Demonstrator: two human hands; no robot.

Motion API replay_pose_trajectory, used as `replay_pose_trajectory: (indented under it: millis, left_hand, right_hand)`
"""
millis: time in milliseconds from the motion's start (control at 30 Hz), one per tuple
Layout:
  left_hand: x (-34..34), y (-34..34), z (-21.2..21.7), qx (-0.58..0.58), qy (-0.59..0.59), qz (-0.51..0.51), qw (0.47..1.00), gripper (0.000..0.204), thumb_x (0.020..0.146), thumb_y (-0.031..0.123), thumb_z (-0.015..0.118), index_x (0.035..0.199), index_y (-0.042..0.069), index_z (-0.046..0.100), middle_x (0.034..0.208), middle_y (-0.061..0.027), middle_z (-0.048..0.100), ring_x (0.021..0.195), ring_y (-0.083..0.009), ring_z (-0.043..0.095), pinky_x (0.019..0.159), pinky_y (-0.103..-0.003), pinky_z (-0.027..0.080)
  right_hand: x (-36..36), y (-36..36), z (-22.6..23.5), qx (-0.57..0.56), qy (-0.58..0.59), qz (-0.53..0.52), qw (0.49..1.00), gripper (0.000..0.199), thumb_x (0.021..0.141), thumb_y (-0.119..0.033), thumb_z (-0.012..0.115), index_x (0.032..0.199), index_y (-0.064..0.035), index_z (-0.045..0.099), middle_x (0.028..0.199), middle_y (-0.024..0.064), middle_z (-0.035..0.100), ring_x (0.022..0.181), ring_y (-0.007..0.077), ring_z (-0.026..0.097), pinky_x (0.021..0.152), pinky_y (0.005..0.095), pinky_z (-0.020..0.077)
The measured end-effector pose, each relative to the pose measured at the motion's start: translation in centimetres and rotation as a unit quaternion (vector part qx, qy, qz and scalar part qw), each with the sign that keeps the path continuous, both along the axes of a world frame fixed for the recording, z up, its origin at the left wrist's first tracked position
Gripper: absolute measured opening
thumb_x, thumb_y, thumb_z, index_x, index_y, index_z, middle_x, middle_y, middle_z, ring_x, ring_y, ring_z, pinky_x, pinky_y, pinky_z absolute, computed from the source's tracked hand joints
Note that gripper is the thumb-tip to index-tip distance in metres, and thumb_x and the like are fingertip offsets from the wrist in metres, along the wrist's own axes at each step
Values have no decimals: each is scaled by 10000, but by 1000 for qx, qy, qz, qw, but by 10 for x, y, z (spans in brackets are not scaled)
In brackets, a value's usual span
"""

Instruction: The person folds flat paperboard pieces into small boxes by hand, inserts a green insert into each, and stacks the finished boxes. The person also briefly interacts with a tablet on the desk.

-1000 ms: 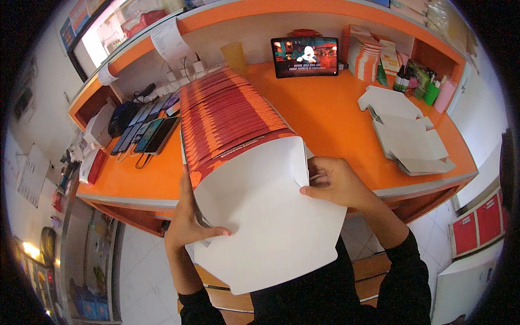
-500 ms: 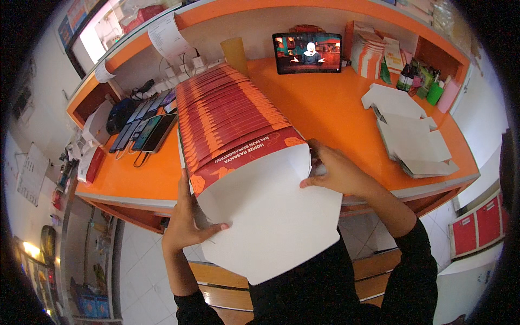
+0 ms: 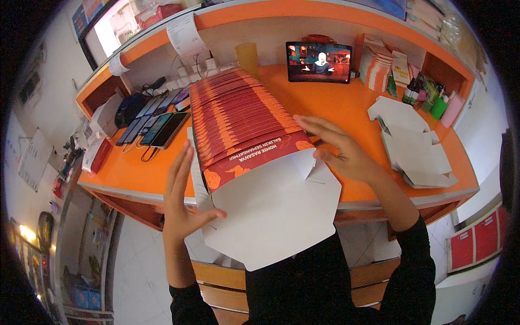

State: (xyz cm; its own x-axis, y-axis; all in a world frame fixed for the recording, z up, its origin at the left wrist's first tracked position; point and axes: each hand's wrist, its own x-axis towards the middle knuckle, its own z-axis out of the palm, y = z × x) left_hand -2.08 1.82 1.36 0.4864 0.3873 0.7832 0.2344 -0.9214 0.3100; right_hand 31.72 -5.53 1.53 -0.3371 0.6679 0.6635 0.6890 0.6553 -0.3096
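Observation:
A long row of nested red and orange printed cardboard boxes (image 3: 238, 116) stretches away from me over the orange desk. The nearest box has a white inside, and its broad white flap (image 3: 276, 214) reaches past the desk edge toward my lap. My left hand (image 3: 184, 200) is open along the row's left side, fingers stretched forward and thumb over the flap's left edge. At the near right corner of the row is my right hand (image 3: 349, 154), fingers spread and thumb by the box's side wall. Whether its fingertips touch the cardboard, I cannot tell.
Flat white cardboard pieces (image 3: 414, 143) lie at the desk's right. A tablet (image 3: 318, 62) stands at the back, beside orange-and-white packets (image 3: 377, 65). Several phones (image 3: 157, 130) with cables rest at the left. Behind the row stands a yellow cup (image 3: 247, 58).
My right hand has let go of the box's side and moved up and outward, fingers spreading. The left fingers have straightened along the row. The flap's near edge sits slightly higher in view.

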Motion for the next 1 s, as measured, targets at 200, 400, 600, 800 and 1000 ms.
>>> replay_pose_trajectory:
  millis: [200, 400, 600, 800, 1000]
  left_hand:
    - [0, 6, 7, -42, 23, 9, 999, 480, 694, 193, 770, 1123, 16, 648, 1145, -135, 634, 1214, -328, 500, 1038, -433, 358]
    - [1, 5, 5, -44, 14, 13, 999, 407, 708, 148, 746, 1083, 14, 662, 1104, -132, 653, 1181, -319, 526, 1025, -431, 369]
    - [5, 6, 3, -37, -11, 6, 999, 324, 766, 134, 698, 1063, 9, 666, 1111, -151, 646, 1154, -305, 544, 1021, -429, 371]
    - [11, -41, 10, 8, -22, 169, 985, 433, 760, 180, 722, 1142, 21, 595, 1138, -161, 632, 1156, -319, 544, 1020, -433, 368]
    - [29, -139, -16, -18, -10, -109, 994, 491, 737, 304, 766, 1128, 61, 597, 1170, -144, 609, 1148, -337, 552, 1037, -490, 355]
  right_hand:
    - [-9, 5, -1, -98, 187, 50, 976, 393, 861, -166, 646, 1220, -25, 571, 1255, 122, 543, 1163, 232, 522, 947, 329, 459]
    - [-13, 6, -3, -41, 185, 21, 982, 305, 867, -125, 643, 1149, -17, 609, 1168, 114, 604, 1091, 211, 574, 891, 308, 494]
    - [-19, 3, -2, -63, 226, 5, 972, 301, 854, -110, 657, 1142, -34, 614, 1151, 120, 612, 1057, 211, 591, 854, 291, 494]
    - [-7, -40, 2, 106, 202, -163, 960, 289, 782, -106, 731, 1046, -40, 633, 1007, 79, 642, 881, 161, 619, 791, 291, 503]
    - [138, -173, -25, 173, 134, -578, 786, 333, 806, -219, 715, 1038, -9, 601, 963, 136, 627, 852, 226, 607, 792, 359, 493]
